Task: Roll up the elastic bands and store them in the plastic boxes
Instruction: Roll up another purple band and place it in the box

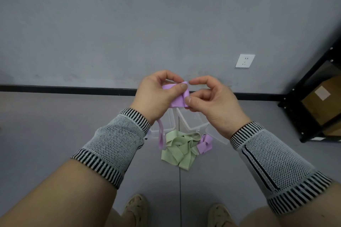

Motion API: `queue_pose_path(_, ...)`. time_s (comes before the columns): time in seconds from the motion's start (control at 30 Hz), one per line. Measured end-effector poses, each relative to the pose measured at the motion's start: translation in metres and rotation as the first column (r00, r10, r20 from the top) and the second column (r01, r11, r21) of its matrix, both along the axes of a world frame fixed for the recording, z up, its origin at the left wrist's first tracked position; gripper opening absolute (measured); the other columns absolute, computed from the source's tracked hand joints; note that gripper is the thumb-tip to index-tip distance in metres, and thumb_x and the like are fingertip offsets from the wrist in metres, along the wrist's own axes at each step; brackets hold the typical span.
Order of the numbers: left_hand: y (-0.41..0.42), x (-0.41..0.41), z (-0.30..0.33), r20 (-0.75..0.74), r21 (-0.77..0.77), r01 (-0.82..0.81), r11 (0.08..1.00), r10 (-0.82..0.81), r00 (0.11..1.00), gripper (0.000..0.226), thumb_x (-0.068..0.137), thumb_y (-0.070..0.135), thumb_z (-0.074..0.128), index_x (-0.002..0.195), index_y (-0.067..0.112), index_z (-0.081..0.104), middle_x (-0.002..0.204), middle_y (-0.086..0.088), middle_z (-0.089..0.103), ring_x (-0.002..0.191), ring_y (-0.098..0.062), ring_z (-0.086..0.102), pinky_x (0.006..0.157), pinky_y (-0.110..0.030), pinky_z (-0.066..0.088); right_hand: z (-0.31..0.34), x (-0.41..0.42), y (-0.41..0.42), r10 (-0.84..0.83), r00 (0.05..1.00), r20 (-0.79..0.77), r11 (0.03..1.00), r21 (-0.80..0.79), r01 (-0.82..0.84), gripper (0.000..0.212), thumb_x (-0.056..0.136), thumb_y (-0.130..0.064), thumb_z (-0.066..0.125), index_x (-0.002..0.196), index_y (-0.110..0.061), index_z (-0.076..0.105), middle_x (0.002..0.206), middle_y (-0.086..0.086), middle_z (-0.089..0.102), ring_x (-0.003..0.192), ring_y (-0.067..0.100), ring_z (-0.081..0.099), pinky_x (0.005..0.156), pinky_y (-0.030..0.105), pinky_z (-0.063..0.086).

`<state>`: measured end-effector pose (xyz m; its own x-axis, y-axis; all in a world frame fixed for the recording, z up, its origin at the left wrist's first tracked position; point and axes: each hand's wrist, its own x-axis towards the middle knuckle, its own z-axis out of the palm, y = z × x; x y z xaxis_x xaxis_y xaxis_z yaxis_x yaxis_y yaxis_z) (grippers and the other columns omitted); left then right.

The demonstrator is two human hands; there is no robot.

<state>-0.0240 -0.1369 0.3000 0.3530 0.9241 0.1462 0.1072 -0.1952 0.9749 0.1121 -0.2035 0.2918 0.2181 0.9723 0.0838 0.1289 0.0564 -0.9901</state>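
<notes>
Purple elastic band (178,97), pinched by left hand (156,96) fingers, right hand (212,103) fingers

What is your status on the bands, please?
Both hands, left hand and right hand, rolling purple band. Green bands loose on floor. Boxes below, unblocked.

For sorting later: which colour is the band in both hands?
Light purple band, seen best in the head view.
</notes>
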Motion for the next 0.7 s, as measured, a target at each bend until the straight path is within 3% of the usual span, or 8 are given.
queue_pose_path(0.1,0.001,-0.002,0.002,0.033,-0.064,0.033,0.997,-0.031,0.999,0.011,0.081,0.01,0.071,0.083,0.016,0.062,0.074,-0.006,0.068,0.061,-0.009,0.063,0.06,-0.021,0.052,0.0,0.002,-0.003,0.083,0.989,0.123,0.996,0.029,-0.087,0.063,0.073,0.0,0.076,0.124,-0.026,0.05,0.08,0.002,0.068,0.072,0.01,0.064,0.073,0.02,0.052)
queue_pose_path(0.17,0.003,-0.004,0.002,0.048,-0.103,0.064,0.993,-0.06,0.997,0.015,0.081,0.009,0.07,0.086,0.019,0.059,0.077,-0.011,0.069,0.064,-0.015,0.063,0.062,-0.025,0.051,0.0,0.003,-0.004,0.097,0.973,0.211,0.993,0.042,-0.109,0.068,0.071,0.0,0.078,0.125,-0.031,0.048,0.082,0.003,0.064,0.073,0.012,0.062,0.073,0.022,0.053)
queue_pose_path(0.27,0.004,-0.004,0.0,0.054,-0.132,0.112,0.985,-0.106,0.993,0.018,0.083,0.008,0.068,0.089,0.018,0.056,0.072,-0.007,0.068,0.065,-0.018,0.062,0.062,-0.027,0.049,0.0,0.003,-0.005,0.082,0.939,0.334,0.992,0.058,-0.107,0.064,0.07,-0.004,0.079,0.114,-0.041,0.05,0.082,0.006,0.063,0.075,0.02,0.061,0.075,0.031,0.055)
queue_pose_path(0.4,0.004,-0.007,0.001,0.021,-0.145,0.184,0.972,-0.183,0.983,0.019,0.083,0.007,0.068,0.093,0.018,0.056,0.074,-0.005,0.069,0.065,-0.015,0.063,0.063,-0.026,0.05,0.0,0.004,-0.006,0.069,0.923,0.38,0.992,0.071,-0.104,0.055,0.068,-0.005,0.081,0.104,-0.037,0.053,0.08,0.011,0.063,0.074,0.027,0.061,0.074,0.035,0.055)
queue_pose_path(0.5,0.006,-0.014,0.004,-0.145,-0.081,0.219,0.972,-0.229,0.963,0.016,0.085,0.011,0.066,0.096,0.018,0.057,0.067,0.001,0.068,0.057,-0.007,0.058,0.057,-0.019,0.046,0.0,0.007,-0.006,0.075,0.913,0.402,0.99,0.077,-0.115,0.051,0.067,-0.006,0.08,0.1,-0.036,0.055,0.08,0.01,0.064,0.074,0.026,0.061,0.074,0.036,0.055)
queue_pose_path(0.6,0.008,-0.021,0.004,-0.339,0.013,0.237,0.971,-0.219,0.915,0.014,0.086,0.013,0.064,0.094,0.021,0.056,0.065,-0.001,0.063,0.05,-0.011,0.053,0.052,-0.022,0.044,0.0,0.011,-0.006,0.049,0.887,0.458,0.991,0.086,-0.099,0.051,0.066,-0.006,0.079,0.098,-0.037,0.053,0.077,0.006,0.063,0.072,0.021,0.06,0.073,0.031,0.054)
queue_pose_path(0.7,0.008,-0.022,0.006,-0.292,-0.015,0.237,0.971,-0.231,0.928,0.014,0.085,0.013,0.065,0.092,0.02,0.055,0.064,-0.003,0.058,0.052,-0.016,0.056,0.052,-0.032,0.053,-0.001,0.013,-0.007,0.015,0.802,0.597,0.992,0.089,-0.085,0.047,0.065,-0.01,0.079,0.098,-0.033,0.055,0.072,-0.004,0.061,0.069,0.012,0.057,0.069,0.022,0.049)
